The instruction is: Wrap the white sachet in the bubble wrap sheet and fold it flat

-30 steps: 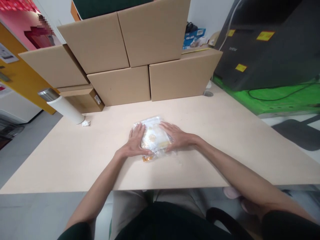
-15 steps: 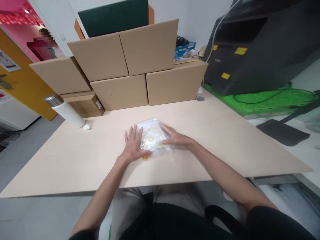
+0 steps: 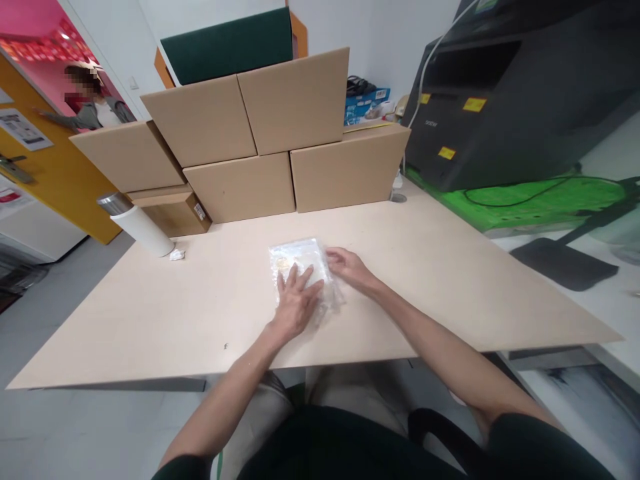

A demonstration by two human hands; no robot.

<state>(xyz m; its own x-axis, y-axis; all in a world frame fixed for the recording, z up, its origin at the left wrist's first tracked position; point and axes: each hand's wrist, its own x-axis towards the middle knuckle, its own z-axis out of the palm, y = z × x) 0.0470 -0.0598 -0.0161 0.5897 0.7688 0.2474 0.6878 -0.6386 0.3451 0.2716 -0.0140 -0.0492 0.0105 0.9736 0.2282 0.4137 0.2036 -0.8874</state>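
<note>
A clear plastic bag (image 3: 301, 249) lies on the wooden table (image 3: 200, 313) in front of me. Something yellowish shows through its upper left part. My left hand (image 3: 297, 305) rests on the bag's lower middle with its fingers spread. At the bag's right edge, my right hand (image 3: 349, 268) has its fingers bent and closed on the plastic. Its fingertips are partly hidden. Part of the bag is covered by my left hand, and crumpled plastic shows below and to the right.
Cardboard boxes (image 3: 240, 190) stand along the table's back. A white bottle with a metal cap (image 3: 143, 230) is at the left, beside a crumpled white scrap (image 3: 177, 255). To the right are a dark printer (image 3: 460, 120) and a black stand base (image 3: 563, 265). A person (image 3: 97, 107) is in the doorway.
My left hand has moved right from the bag's left edge onto its middle. The orange bit near my left thumb no longer shows. The person in the doorway shows more.
</note>
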